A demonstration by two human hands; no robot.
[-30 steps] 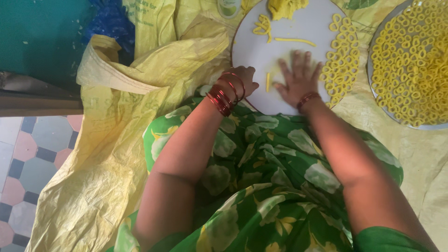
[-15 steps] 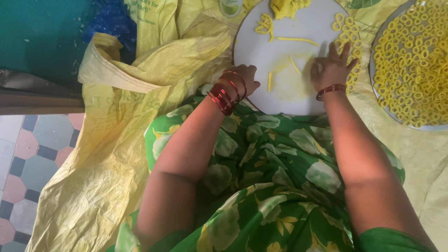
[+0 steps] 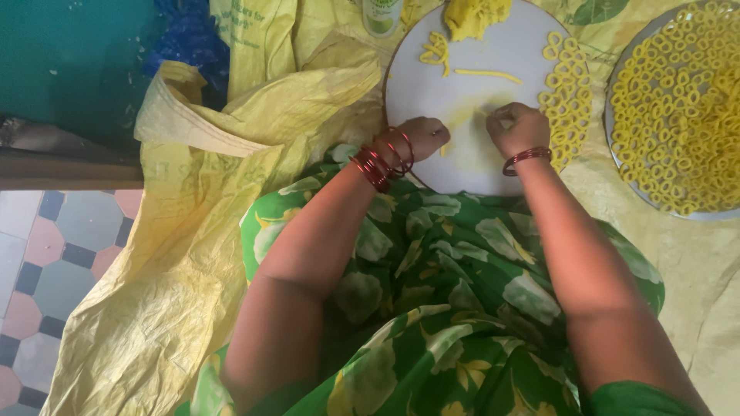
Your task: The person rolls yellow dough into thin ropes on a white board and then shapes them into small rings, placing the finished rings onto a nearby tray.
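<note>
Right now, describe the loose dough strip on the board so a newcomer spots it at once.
Find the round white board on the yellow plastic sheet. Above the right hand lies a straight yellow dough strip. Unlike the dough rings beside it, it is uncurled and alone.

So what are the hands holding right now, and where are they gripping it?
The right hand pinches a small piece of yellow dough at its fingertips over the round white board. The left hand is curled; what it holds cannot be told.
</note>
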